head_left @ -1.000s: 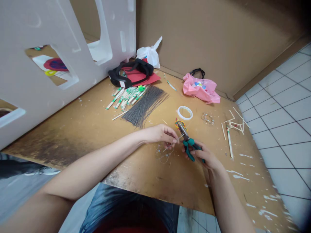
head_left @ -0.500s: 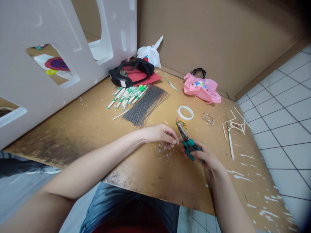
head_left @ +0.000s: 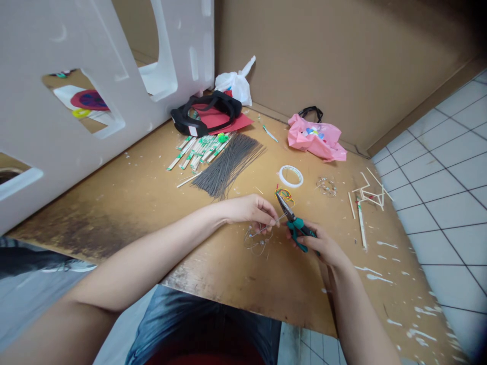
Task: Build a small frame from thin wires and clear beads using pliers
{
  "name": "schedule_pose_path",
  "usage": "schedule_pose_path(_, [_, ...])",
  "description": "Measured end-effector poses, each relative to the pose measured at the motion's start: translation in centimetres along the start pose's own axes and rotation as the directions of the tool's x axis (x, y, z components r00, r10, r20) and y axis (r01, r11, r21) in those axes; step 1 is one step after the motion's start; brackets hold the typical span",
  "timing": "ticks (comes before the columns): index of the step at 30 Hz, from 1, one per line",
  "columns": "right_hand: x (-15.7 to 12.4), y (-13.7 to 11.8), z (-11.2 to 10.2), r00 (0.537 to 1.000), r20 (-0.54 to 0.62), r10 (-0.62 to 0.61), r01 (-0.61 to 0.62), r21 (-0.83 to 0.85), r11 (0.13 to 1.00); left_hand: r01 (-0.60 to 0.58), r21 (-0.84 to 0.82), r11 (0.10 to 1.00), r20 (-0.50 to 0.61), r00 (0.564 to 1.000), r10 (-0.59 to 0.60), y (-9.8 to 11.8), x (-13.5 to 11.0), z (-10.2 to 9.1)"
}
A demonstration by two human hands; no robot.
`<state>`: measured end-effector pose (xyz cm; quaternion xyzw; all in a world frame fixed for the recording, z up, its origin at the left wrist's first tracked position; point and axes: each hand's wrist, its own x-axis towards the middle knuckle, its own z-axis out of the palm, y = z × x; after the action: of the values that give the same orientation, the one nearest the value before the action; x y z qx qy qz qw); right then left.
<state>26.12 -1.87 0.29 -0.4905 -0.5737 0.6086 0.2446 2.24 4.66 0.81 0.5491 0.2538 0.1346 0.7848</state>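
My left hand (head_left: 262, 213) pinches a thin wire (head_left: 282, 216) between thumb and fingers. Below that hand hangs or lies a loose tangle of fine wire with small beads (head_left: 256, 244); whether it rests on the table I cannot tell. My right hand (head_left: 317, 243) is wrapped round the teal and black handles of long-nose pliers (head_left: 297, 223). The jaws point up and to the left, and the wire's end meets them. Just behind the jaws sits a small coil of yellow and red cord (head_left: 286, 194).
Beyond the hands lie a tape roll (head_left: 291, 176), a bundle of dark wires (head_left: 230, 165), wrapped chopsticks (head_left: 201, 149) and a black headset (head_left: 205, 114). A pink bag (head_left: 315, 139) is at the back. On the right are a beaded wire piece (head_left: 326, 186) and a stick frame (head_left: 371, 192).
The lower handle of the pliers has swung slightly outward, and the jaws have shifted a little. My left hand stays almost still with the wire.
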Motion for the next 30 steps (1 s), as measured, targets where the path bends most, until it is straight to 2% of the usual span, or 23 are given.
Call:
schedule_pose_path(7, [0.0, -0.3, 0.1, 1.0, -0.01, 0.003, -0.004, -0.06, 0.998, 0.005, 0.014, 1.0, 0.0, 1.0, -0.005, -0.1, 0.0, -0.1])
schedule_pose_path(12, [0.3, -0.4, 0.6, 1.0, -0.031, -0.003, -0.004, -0.25, 0.968, 0.008, 0.057, 0.998, -0.017, 1.0, -0.007, -0.3, 0.2, -0.1])
schedule_pose_path(19, [0.8, 0.0, 1.5, 0.981, -0.176, -0.085, -0.008, -0.472, 0.882, 0.001, 0.103, 0.995, -0.036, 0.999, 0.002, -0.6, 0.3, -0.2])
schedule_pose_path(24, [1.0, -0.1, 2.0, 0.97, -0.219, -0.109, -0.025, -0.534, 0.845, 0.004, 0.126, 0.992, -0.031, 1.0, 0.0, -0.8, 0.4, -0.7])
schedule_pose_path(27, [1.1, 0.0, 1.7, 0.963, -0.25, -0.104, -0.058, -0.565, 0.823, 0.036, 0.143, 0.989, -0.009, 0.999, -0.035, -0.9, 0.4, -1.0])
schedule_pose_path(30, [1.0, -0.2, 1.2, 0.937, -0.324, -0.132, -0.1, -0.61, 0.786, 0.058, 0.16, 0.985, 0.045, 0.997, -0.066, -0.6, -0.1, -0.9])
